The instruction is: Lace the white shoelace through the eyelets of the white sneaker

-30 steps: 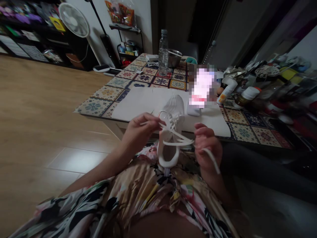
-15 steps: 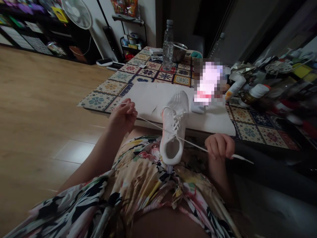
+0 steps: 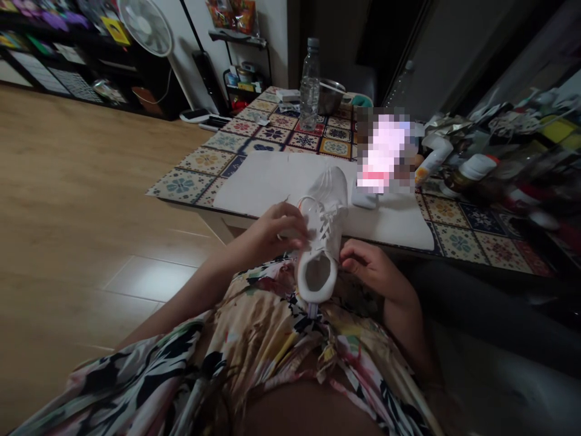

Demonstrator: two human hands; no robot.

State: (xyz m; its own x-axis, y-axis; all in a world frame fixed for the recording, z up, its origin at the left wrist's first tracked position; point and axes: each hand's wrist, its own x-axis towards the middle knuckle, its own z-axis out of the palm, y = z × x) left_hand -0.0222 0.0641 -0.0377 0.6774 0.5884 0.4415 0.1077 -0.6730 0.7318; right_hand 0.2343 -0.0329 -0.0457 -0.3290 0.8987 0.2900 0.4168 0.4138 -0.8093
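Note:
A white lace-up sneaker point(image 3: 333, 188) lies with its toe on the white sheet and its heel toward my body, over my lap. Its crossed white laces point(image 3: 327, 227) run up the middle to the round opening. My left hand point(image 3: 285, 229) is at the sneaker's left side, fingers bent and apart, their tips close to the laces. On the other side, my right hand point(image 3: 368, 263) is beside the opening with its fingers curled in. Whatever lies between those right fingertips is too small to make out. The loose lace ends cannot be clearly seen.
The white sheet point(image 3: 272, 175) covers the near part of a patterned table point(image 3: 181, 181). A pixelated bright screen point(image 3: 384, 151) stands behind the sneaker. Farther back are a plastic bottle point(image 3: 310, 85) and a metal bowl point(image 3: 330, 97). Bottles and clutter crowd the right side.
Both hands have come inward from wide apart to the sneaker's sides. The lace stretched straight between them is no longer seen taut. The left fingers have opened; the sneaker stays in place.

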